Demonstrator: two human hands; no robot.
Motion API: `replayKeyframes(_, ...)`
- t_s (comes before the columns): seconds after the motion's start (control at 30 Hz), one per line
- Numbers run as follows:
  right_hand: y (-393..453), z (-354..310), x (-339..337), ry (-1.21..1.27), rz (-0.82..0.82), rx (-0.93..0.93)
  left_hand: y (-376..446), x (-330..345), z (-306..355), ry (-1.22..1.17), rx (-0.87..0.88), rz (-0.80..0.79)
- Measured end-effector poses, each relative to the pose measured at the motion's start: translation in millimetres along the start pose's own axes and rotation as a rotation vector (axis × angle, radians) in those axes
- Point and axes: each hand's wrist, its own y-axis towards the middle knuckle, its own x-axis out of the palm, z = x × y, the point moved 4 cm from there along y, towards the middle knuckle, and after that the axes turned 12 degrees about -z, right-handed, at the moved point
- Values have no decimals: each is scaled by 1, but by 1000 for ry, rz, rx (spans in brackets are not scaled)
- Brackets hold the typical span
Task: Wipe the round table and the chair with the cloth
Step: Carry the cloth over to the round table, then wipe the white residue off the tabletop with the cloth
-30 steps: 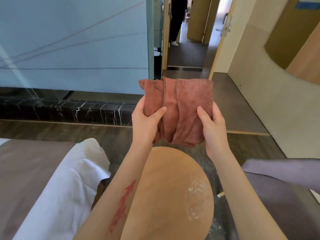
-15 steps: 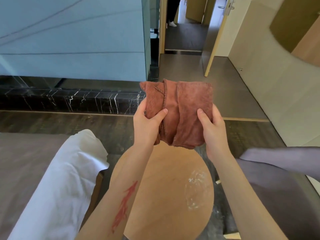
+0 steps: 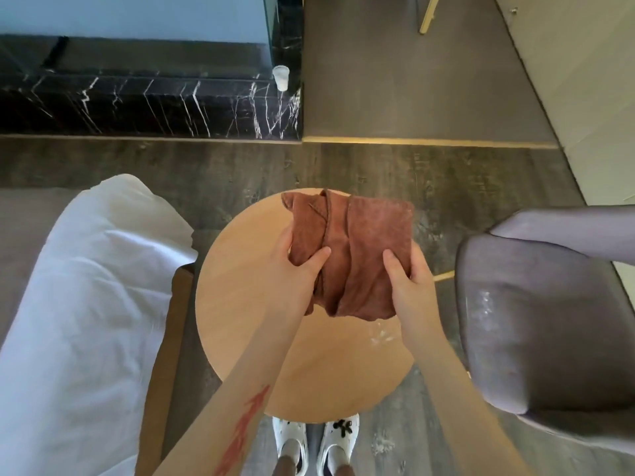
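Cloth (image 3: 357,255): reddish-brown, folded into a rough rectangle with several hemmed edges showing along its 12 o'clock side. Long axis ran from 12 to 6 o'clock, the lower end hanging loose and rumpled. It was held above the far half of the counter (image 3: 240,324); whether it touched the top could not be told. No label or writing could be read on it.

Left hand (image 3: 295,273): closed on the cloth's 9 o'clock edge, thumb pressed across the front. A red mark ran along the left forearm.

Right hand (image 3: 409,283): closed on the cloth's 3 o'clock edge, thumb on the front face.

Counter: round, light wood, with a whitish smear (image 3: 383,334) near its 4 o'clock rim, just below the cloth.

Chair (image 3: 536,324): grey upholstery, at 3 o'clock just beside the counter, with a pale patch on the seat.

Bed (image 3: 86,304): white bedding, at 9 o'clock.

Cup (image 3: 281,77): small and white, at 12 o'clock, on the black marble ledge (image 3: 144,101).

Shoes (image 3: 312,438): white, a pair, at 6 o'clock under the counter's near rim.
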Motion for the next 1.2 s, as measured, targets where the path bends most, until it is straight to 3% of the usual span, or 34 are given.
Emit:
replayKeyframes(0.43, 26, 156, 9, -96, -29, 130, 24, 45, -161, -71, -201, -10)
replayKeyframes(0.8, 26, 225, 27, -333, -82, 118, 25, 60, -230, 8, -184, -63)
replayKeyframes(0.9, 30, 232, 36, -441, -122, 125, 26, 76, -242, -60, -209, -194)
replayKeyframes(1.0, 35, 241, 42, -460, -147, 217, 23, 99, -243, -409, -417, -408)
replayKeyframes(1.07, 40, 244, 42, -505, -169, 266, 25, 105, -242, -521, -507, -511)
replayKeyframes(1.2, 51, 241, 32, -581, -230, 221, 38, 101, -249, -588, -510, -533)
